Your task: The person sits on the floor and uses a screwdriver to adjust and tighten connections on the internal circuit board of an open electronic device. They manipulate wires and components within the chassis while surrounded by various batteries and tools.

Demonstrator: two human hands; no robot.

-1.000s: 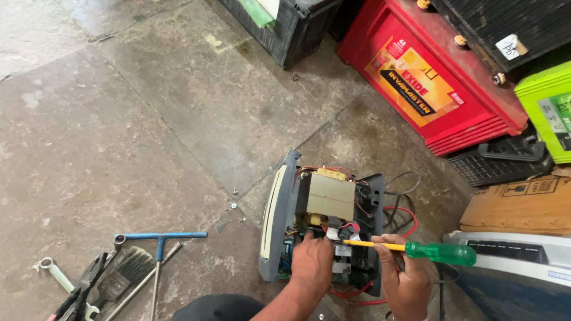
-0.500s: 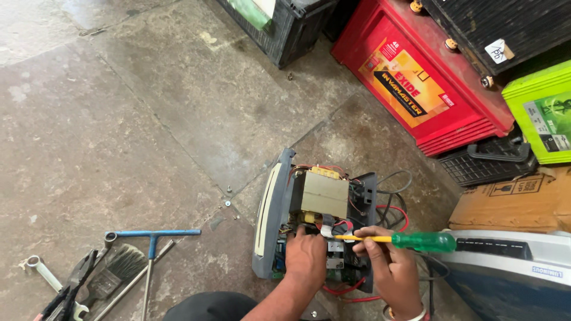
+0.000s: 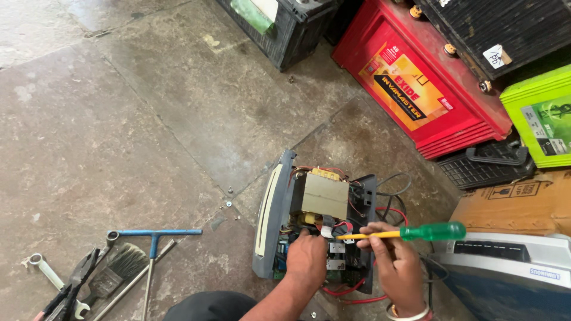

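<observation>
An opened electrical unit (image 3: 315, 220) with a grey front panel, a large metal transformer and red and black wires lies on the stone floor. My left hand (image 3: 306, 258) rests inside its lower part, fingers curled on the components. My right hand (image 3: 397, 267) grips a screwdriver (image 3: 404, 233) with a green handle and yellow shaft, held level, its tip pointing left into the unit just above my left hand.
A red battery (image 3: 416, 83), black batteries (image 3: 285, 27), a lime-green battery (image 3: 544, 113), a cardboard box (image 3: 517, 202) and a white-and-blue unit (image 3: 505, 267) crowd the right. A blue T-handle wrench (image 3: 151, 249), brush, pliers and spanner lie at lower left. Loose screws (image 3: 229, 191) sit beside the unit.
The view has shifted slightly. Both hands stay on the unit, with the screwdriver still held level at about the same spot.
</observation>
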